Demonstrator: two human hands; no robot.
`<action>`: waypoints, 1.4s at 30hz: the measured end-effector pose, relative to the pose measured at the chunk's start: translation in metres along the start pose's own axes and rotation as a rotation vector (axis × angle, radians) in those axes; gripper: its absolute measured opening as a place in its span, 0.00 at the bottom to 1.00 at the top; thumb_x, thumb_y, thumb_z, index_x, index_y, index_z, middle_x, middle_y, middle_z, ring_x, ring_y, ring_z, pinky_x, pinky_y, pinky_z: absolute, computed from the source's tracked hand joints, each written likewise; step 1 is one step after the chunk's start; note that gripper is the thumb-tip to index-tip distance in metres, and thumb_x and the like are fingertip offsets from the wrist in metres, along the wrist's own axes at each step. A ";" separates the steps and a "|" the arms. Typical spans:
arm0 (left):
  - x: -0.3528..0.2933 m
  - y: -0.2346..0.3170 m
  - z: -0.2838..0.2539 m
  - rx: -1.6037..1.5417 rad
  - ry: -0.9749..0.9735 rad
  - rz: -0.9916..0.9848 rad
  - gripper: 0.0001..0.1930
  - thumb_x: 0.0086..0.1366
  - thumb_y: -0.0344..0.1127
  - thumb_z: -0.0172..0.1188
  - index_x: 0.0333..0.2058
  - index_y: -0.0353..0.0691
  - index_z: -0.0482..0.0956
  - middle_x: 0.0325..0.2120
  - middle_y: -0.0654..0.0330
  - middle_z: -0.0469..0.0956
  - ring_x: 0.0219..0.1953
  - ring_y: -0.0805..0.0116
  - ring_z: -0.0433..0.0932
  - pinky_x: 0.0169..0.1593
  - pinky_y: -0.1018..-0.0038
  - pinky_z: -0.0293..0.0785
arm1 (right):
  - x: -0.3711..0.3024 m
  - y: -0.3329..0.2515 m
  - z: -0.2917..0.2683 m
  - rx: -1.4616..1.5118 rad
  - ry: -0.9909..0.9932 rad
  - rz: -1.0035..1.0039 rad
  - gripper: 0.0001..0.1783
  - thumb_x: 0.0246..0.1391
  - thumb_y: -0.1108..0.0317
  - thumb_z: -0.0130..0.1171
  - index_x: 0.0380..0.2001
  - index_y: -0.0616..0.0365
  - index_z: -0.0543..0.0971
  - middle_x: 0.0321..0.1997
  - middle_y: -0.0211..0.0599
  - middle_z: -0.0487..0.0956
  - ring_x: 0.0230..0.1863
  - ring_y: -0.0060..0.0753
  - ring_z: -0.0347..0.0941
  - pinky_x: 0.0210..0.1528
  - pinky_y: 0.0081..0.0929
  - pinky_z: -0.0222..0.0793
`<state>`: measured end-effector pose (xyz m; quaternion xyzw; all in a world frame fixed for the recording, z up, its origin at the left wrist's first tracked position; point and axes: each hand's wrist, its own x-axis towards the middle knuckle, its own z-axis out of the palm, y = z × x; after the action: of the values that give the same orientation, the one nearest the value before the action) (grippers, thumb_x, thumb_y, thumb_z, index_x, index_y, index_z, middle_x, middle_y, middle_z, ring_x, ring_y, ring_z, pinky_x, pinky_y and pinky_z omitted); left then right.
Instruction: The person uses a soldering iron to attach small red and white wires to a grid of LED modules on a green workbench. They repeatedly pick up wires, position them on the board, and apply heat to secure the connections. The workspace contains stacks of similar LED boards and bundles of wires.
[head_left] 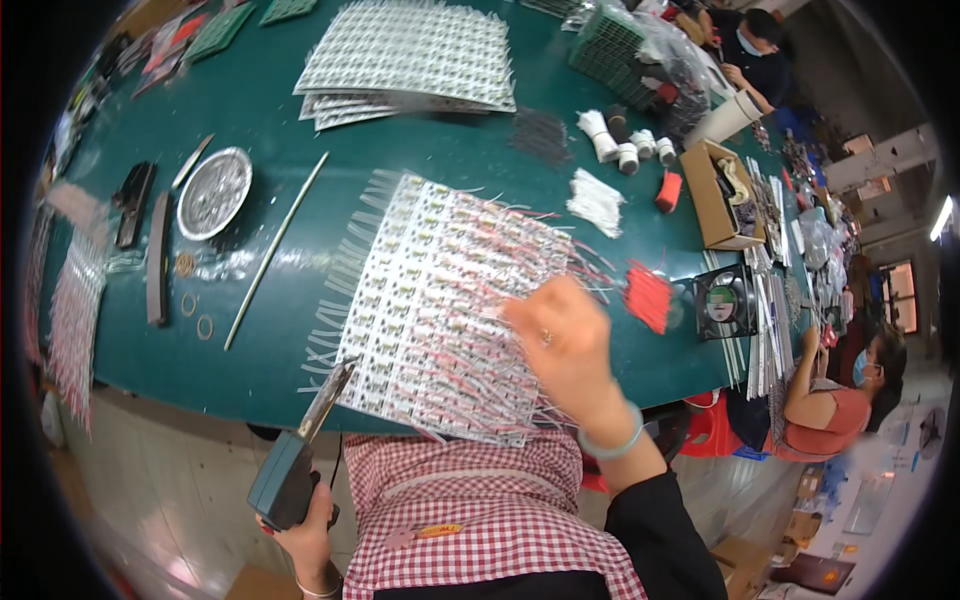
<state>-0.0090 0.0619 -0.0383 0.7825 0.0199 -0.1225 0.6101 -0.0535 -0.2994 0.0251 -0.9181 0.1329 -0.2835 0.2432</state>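
My left hand [303,530] is closed round the dark handle of a soldering gun [283,480]. Its metal tip touches or hovers just over the near left edge of a white circuit board panel [400,290]; which, I cannot tell. Rows of small parts cover the panel, and many thin red and white wires [480,350] stick out over its middle and right. Above those wires is my right hand [565,335], slightly blurred, its fingers curled in a pinch. Whatever is between the fingertips is too small to make out. Clear or white leads fringe the panel's left side.
A silver bowl [215,195], a thin rod [275,255] and a grey bar [158,258] lie left on the green table [330,225]. More panels [405,60] are stacked behind. Right are red wires [648,297], white wires [596,203], a cardboard box [708,200] and a fan [725,302]. Two people sit rightward.
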 end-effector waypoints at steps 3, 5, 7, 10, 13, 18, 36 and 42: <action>0.011 0.033 0.025 -0.089 0.007 -0.113 0.19 0.54 0.18 0.64 0.47 0.26 0.76 0.36 0.54 0.80 0.22 0.74 0.74 0.24 0.78 0.69 | 0.030 0.085 -0.019 -0.185 0.120 0.145 0.04 0.44 0.77 0.66 0.27 0.59 0.83 0.28 0.40 0.74 0.32 0.43 0.73 0.35 0.38 0.69; 0.018 0.038 0.033 -0.110 0.001 -0.093 0.19 0.54 0.17 0.63 0.47 0.26 0.75 0.35 0.54 0.79 0.19 0.76 0.70 0.21 0.78 0.65 | 0.036 0.142 -0.023 -0.235 0.103 0.197 0.05 0.43 0.76 0.68 0.28 0.59 0.84 0.29 0.40 0.75 0.34 0.43 0.73 0.37 0.39 0.69; 0.024 0.043 0.040 -0.112 0.039 -0.064 0.18 0.54 0.17 0.62 0.46 0.26 0.76 0.34 0.55 0.78 0.17 0.77 0.68 0.19 0.79 0.62 | 0.041 0.168 -0.022 -0.295 0.070 0.199 0.06 0.42 0.75 0.68 0.28 0.58 0.85 0.30 0.39 0.76 0.36 0.43 0.73 0.39 0.39 0.69; 0.035 0.045 0.051 -0.076 0.080 0.009 0.16 0.54 0.18 0.62 0.44 0.27 0.76 0.32 0.56 0.78 0.16 0.78 0.66 0.18 0.81 0.59 | 0.052 0.181 -0.023 -0.403 0.038 0.146 0.07 0.41 0.76 0.69 0.29 0.59 0.85 0.32 0.37 0.77 0.40 0.43 0.71 0.42 0.37 0.69; 0.048 0.040 0.046 -0.020 0.049 0.060 0.17 0.54 0.19 0.63 0.44 0.27 0.76 0.33 0.55 0.78 0.16 0.78 0.67 0.17 0.81 0.59 | 0.077 0.187 -0.014 -0.295 0.085 0.117 0.08 0.39 0.77 0.70 0.28 0.59 0.85 0.33 0.37 0.77 0.40 0.43 0.71 0.43 0.36 0.69; 0.057 0.061 0.072 -0.060 0.074 0.062 0.20 0.54 0.20 0.63 0.48 0.27 0.74 0.38 0.53 0.78 0.17 0.77 0.68 0.17 0.81 0.60 | 0.128 0.191 0.021 -0.288 -0.030 -0.070 0.16 0.38 0.75 0.70 0.36 0.62 0.83 0.37 0.36 0.76 0.44 0.42 0.71 0.45 0.36 0.70; 0.079 0.085 0.108 -0.058 0.043 0.000 0.22 0.53 0.16 0.60 0.49 0.27 0.73 0.37 0.53 0.78 0.17 0.76 0.68 0.17 0.81 0.62 | 0.145 0.219 0.053 -0.484 0.102 -0.231 0.08 0.38 0.77 0.59 0.27 0.57 0.80 0.29 0.34 0.78 0.34 0.35 0.75 0.35 0.30 0.73; 0.083 0.083 0.112 -0.045 0.040 0.042 0.22 0.52 0.16 0.60 0.48 0.27 0.74 0.35 0.54 0.77 0.16 0.77 0.67 0.17 0.81 0.62 | 0.149 0.216 0.047 -0.483 0.068 -0.256 0.12 0.40 0.78 0.59 0.32 0.57 0.81 0.31 0.33 0.77 0.36 0.35 0.75 0.36 0.31 0.73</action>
<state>0.0672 -0.0766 -0.0029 0.7710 0.0183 -0.0935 0.6296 0.0704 -0.5219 -0.0537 -0.9487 0.0876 -0.3028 -0.0251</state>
